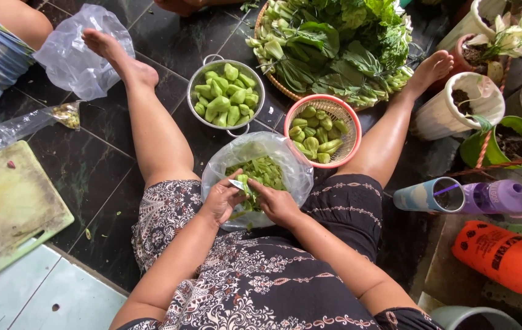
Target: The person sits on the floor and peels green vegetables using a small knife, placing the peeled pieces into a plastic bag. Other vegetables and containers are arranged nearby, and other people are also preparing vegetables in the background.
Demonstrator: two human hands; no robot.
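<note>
The person wears a dark dress (273,287), black or near it, printed all over with a pale pattern of small flowers, curling paisley shapes and dotted scrolls. The print is dense over the lap and belly and thins toward the right side, where plain dark cloth shows. A band of pale looping ornament runs along the hem above each knee. The sleeves are short or absent: both arms are bare from at least the upper arm down. The legs are bare below the hem, and both feet are bare too. No ring, watch or bracelet shows on the left hand (221,201) or the right hand (279,205).
</note>
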